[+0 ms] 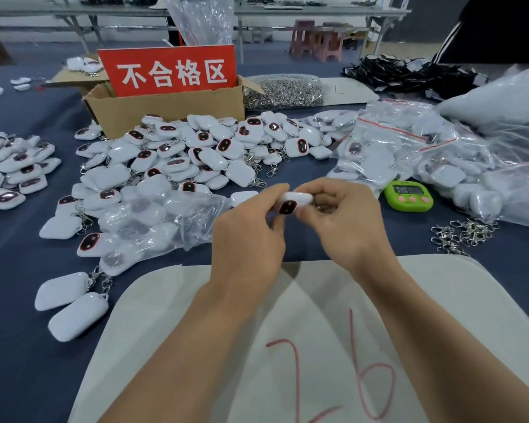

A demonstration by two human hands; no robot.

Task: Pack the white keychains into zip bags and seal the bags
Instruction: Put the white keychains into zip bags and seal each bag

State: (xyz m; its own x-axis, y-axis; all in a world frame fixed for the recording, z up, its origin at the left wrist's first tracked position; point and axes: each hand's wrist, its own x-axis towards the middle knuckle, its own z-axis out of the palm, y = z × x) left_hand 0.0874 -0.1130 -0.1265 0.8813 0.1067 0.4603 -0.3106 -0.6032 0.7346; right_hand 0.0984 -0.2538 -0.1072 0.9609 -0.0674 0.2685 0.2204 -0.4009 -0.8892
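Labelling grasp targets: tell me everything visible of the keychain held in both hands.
The held keychain is a rounded white case, apparently glossy plastic, with a dark oval window rimmed in red facing the camera. It is tilted, clear of the blue table, pinched between the fingers of the left hand and the right hand. Its clip cannot be made out.

A table (19,300) covered in dark blue cloth carries a pale felt mat (446,285) marked 26 in red at its near edge. Beyond the mat spreads a heap of white plastic keychains (196,154) with dark red-rimmed faces, some under a crumpled clear plastic bag (153,221). A brown cardboard box (171,111) stands behind the heap. To the right lie clear red-striped zip bags (409,148) filled with keychains, a green digital timer (409,196) and loose silver metal clasps (461,233).
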